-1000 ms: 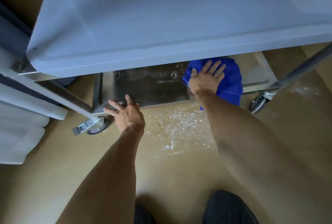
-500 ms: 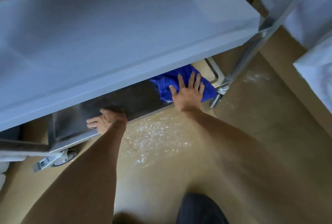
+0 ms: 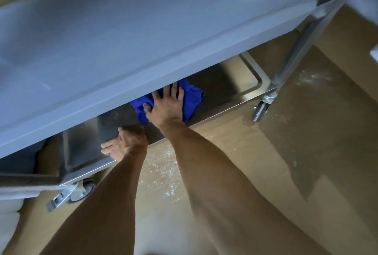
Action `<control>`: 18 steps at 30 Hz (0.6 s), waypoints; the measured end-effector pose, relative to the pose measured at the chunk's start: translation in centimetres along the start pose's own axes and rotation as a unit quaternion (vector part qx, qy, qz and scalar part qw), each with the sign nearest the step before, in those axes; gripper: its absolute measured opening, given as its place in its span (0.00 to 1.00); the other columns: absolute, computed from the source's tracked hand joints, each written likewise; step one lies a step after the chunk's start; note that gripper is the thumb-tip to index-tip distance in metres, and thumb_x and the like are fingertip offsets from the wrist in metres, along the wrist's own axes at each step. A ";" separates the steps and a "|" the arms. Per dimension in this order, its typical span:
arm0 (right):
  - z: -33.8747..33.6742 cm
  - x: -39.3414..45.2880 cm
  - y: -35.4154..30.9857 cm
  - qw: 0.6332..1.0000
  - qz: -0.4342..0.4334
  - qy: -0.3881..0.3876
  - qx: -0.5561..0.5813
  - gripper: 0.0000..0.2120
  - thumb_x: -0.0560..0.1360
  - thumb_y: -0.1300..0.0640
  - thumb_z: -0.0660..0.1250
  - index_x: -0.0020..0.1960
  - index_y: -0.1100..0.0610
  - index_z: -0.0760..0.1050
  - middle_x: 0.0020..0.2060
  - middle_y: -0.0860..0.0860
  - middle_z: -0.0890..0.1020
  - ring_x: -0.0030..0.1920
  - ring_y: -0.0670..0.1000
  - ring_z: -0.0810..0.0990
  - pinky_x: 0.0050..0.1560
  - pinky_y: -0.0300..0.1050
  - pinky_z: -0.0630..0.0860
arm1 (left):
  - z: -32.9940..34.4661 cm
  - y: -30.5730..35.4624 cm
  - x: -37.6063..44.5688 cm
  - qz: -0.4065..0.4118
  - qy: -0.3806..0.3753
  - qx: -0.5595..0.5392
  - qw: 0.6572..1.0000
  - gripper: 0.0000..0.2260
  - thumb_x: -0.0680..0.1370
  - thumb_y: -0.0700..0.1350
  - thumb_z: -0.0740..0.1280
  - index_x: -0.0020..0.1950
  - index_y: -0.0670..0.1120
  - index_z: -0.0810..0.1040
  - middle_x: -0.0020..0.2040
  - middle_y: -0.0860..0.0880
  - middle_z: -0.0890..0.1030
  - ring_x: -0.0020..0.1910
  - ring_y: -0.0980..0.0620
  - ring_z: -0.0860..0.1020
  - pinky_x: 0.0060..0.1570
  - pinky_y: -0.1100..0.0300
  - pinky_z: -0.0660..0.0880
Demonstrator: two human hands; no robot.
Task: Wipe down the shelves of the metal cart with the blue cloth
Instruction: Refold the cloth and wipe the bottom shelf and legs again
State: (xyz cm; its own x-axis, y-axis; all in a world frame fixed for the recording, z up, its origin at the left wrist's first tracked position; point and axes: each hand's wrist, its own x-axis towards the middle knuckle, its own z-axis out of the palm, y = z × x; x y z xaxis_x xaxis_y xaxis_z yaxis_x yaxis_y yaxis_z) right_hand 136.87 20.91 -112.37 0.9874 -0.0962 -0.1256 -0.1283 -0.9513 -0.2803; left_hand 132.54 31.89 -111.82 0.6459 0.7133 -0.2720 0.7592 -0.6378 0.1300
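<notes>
Our right hand (image 3: 166, 105) presses flat, fingers spread, on the blue cloth (image 3: 192, 99); unwiped shelf (image 3: 235, 82) stretches rightward; left hand (image 3: 122, 144) grips its edge.

The cart's upper shelf (image 3: 143, 35) is smooth sheet metal with a dull, matt sheen. The lower shelf (image 3: 235, 89) is brighter brushed steel, glossy along its front edge and raised rim, darker and smeared toward its left end. The cloth (image 3: 193, 101) is soft, matt blue fabric, crumpled into folds. The post (image 3: 294, 50) is polished steel tube. The casters (image 3: 79, 191) have metal brackets and dark, rubbery wheels. The floor (image 3: 306, 152) is smooth and tan, speckled with white flecks by the shelf's front edge.
</notes>
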 end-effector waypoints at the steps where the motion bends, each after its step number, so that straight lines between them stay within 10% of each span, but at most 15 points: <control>1: 0.3 -0.7 -0.1 1.000 -0.010 -0.005 0.003 0.30 0.78 0.36 0.54 0.76 0.48 0.64 0.78 0.62 0.57 0.78 0.65 0.51 0.75 0.64 0.46 | 0.0 0.3 -0.2 -0.012 0.008 -0.008 1.000 0.26 0.78 0.61 0.59 0.64 0.42 0.77 0.71 0.30 0.63 0.67 0.32 0.65 0.65 0.43 0.67; 18: -4.4 5.8 17.9 0.956 0.276 0.094 0.020 0.31 0.81 0.36 0.44 0.81 0.47 0.50 0.80 0.62 0.45 0.79 0.65 0.42 0.76 0.65 0.42 | 0.5 1.3 -2.6 0.062 -0.011 0.002 0.998 0.23 0.83 0.57 0.51 0.72 0.47 0.70 0.77 0.30 0.49 0.76 0.30 0.50 0.71 0.41 0.62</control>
State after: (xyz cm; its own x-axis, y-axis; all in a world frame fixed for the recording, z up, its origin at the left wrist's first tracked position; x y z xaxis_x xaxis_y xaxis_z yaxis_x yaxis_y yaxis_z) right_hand 140.70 2.01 -113.97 0.7671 -0.6350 -0.0918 -0.6343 -0.7292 -0.2567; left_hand 131.81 29.09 -111.39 0.7324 0.6228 -0.2752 0.6737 -0.7214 0.1604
